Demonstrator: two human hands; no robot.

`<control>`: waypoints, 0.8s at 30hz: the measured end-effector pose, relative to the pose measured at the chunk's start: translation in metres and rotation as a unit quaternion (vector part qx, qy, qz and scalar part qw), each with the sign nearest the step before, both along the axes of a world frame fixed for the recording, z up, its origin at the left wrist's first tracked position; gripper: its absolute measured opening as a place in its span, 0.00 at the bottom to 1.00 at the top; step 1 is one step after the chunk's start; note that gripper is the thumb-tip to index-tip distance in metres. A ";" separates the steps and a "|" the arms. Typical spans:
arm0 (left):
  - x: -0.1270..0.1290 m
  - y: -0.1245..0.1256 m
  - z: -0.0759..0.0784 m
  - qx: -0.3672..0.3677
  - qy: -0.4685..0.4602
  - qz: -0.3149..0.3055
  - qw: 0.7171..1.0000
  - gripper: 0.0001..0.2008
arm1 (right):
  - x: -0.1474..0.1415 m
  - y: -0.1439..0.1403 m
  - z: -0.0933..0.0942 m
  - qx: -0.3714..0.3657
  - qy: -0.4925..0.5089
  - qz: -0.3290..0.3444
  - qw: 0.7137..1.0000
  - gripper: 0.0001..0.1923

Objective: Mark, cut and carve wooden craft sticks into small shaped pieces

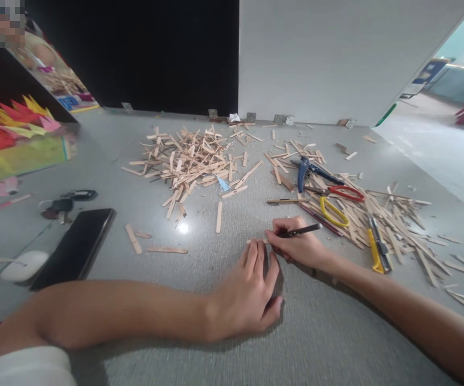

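Observation:
My left hand (pixel 252 292) lies flat on the grey table, its fingertips pressing down a wooden craft stick (pixel 256 242) that shows only at its ends. My right hand (pixel 296 244) grips a dark pencil (pixel 302 231) and its tip touches that stick just beyond my left fingers. A big heap of wooden sticks (pixel 194 158) lies further back at the centre. A second spread of sticks (pixel 393 222) lies to the right of my right hand.
Scissors with yellow and red handles (pixel 334 206), blue pliers (pixel 304 171) and a yellow utility knife (pixel 374 249) lie among the right-hand sticks. A black phone (pixel 75 246), keys (pixel 63 203) and a white mouse (pixel 23 265) sit at left. Coloured paper (pixel 10 126) lies at far left.

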State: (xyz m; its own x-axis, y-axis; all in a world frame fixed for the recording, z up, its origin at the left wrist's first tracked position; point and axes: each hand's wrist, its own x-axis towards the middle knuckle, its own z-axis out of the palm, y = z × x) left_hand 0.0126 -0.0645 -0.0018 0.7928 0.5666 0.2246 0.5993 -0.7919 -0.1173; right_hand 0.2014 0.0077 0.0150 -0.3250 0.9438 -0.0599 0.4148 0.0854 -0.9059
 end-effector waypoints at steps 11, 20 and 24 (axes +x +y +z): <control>0.000 0.000 -0.003 -0.020 -0.001 0.000 1.000 0.36 | -0.002 0.000 0.002 -0.022 0.025 -0.013 0.999 0.23; -0.001 0.000 -0.003 -0.018 -0.012 0.001 1.000 0.36 | -0.002 0.000 -0.004 -0.026 0.051 -0.012 0.998 0.23; -0.001 0.000 -0.003 -0.030 -0.008 0.002 1.000 0.36 | -0.002 0.001 -0.003 -0.020 0.042 -0.009 0.999 0.23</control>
State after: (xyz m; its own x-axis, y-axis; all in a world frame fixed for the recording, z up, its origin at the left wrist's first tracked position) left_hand 0.0117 -0.0648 -0.0050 0.7872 0.5822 0.2033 0.6036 -0.7950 -0.0607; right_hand 0.1993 0.0085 0.0123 -0.3138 0.9468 -0.0712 0.3387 0.0415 -0.9400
